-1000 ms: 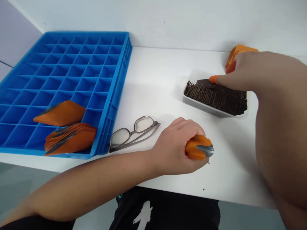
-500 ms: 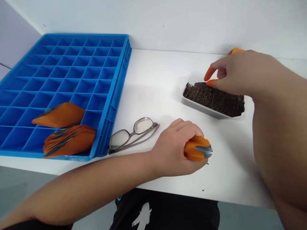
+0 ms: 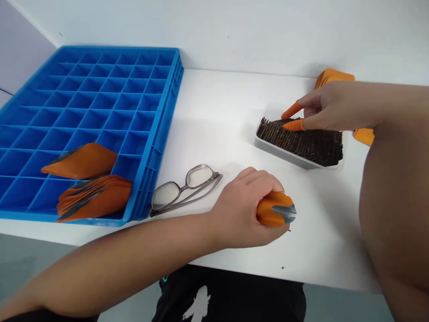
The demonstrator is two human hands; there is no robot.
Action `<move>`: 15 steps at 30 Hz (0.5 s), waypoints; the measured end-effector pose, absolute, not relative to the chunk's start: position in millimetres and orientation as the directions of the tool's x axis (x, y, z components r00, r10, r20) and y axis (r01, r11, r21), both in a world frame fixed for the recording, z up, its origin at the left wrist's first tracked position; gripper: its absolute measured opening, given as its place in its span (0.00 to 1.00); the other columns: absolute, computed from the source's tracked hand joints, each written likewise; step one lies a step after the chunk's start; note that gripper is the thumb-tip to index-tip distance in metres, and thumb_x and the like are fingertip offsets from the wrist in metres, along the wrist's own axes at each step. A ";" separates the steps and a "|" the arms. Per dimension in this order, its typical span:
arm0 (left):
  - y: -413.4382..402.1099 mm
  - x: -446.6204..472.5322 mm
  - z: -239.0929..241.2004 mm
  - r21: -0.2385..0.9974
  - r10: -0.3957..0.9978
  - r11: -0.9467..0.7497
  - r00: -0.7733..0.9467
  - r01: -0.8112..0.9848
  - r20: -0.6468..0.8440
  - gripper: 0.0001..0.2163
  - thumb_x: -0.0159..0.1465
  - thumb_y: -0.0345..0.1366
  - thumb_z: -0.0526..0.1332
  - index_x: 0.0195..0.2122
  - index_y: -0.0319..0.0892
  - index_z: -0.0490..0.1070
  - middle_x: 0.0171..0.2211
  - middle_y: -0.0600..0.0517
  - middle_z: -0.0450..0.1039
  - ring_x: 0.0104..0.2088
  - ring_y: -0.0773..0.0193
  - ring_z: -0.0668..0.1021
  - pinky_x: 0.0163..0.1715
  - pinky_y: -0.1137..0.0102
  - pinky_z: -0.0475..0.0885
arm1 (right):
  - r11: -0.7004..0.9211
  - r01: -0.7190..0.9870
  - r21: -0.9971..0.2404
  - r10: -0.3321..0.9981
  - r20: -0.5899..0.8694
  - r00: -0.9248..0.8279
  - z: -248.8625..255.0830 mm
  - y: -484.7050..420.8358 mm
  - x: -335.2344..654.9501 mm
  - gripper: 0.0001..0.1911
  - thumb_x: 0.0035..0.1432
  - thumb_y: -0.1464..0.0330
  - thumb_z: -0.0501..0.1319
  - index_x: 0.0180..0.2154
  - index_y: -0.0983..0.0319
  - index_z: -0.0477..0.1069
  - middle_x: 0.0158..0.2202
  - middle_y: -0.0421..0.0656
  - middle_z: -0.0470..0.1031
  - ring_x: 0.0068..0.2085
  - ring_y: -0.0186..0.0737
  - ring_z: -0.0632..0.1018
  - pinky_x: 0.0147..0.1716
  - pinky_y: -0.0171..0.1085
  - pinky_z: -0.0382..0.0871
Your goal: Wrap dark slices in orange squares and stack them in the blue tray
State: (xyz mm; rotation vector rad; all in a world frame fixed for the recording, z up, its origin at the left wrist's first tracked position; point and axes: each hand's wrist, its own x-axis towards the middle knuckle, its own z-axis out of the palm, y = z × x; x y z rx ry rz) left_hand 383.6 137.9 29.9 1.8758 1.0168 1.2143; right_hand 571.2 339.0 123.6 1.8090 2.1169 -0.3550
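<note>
My left hand (image 3: pixel 246 210) is wrapped around an orange pouch (image 3: pixel 271 208). Its open end faces right and shows a silvery inside. To the far right, my right hand (image 3: pixel 321 112) wears orange finger cots on thumb and forefinger. Those two fingertips sit slightly apart at the top edge of a packed row of thin dark brown slices (image 3: pixel 301 143), which stand upright in a white rectangular tub (image 3: pixel 284 154). Whether they touch a slice is hard to tell. The other fingers of that hand are curled and partly hidden.
A blue divided crate (image 3: pixel 152 147) stands at the left, with a fanned stack of orange pouches (image 3: pixel 97 201) and another orange pouch (image 3: pixel 83 163) in its near corner. Eyeglasses (image 3: pixel 184 190) lie beside it. More orange pouches (image 3: pixel 335 77) are behind my right hand.
My right hand has moved down and left onto the slices, uncovering more of the orange pouches behind it. My left hand keeps its grip, nearly still.
</note>
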 end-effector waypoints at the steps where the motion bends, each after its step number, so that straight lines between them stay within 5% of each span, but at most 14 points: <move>1: 137.8 383.6 29.8 0.850 0.877 -0.464 0.265 0.250 0.401 0.15 0.56 0.29 0.70 0.34 0.43 0.62 0.29 0.59 0.68 0.32 0.69 0.67 0.38 0.70 0.67 | 0.159 0.987 0.019 0.903 -0.407 -0.138 122.8 342.7 574.9 0.28 0.53 0.41 0.70 0.52 0.46 0.79 0.50 0.43 0.77 0.38 0.43 0.77 0.36 0.45 0.67; 15: 139.1 381.9 27.9 0.808 0.850 -0.517 0.279 0.283 0.446 0.16 0.56 0.29 0.70 0.35 0.43 0.62 0.30 0.59 0.69 0.32 0.70 0.68 0.38 0.70 0.66 | 0.215 0.976 0.036 0.935 -0.296 -0.195 108.3 346.6 582.8 0.26 0.54 0.43 0.68 0.50 0.47 0.78 0.37 0.42 0.79 0.31 0.41 0.74 0.34 0.45 0.61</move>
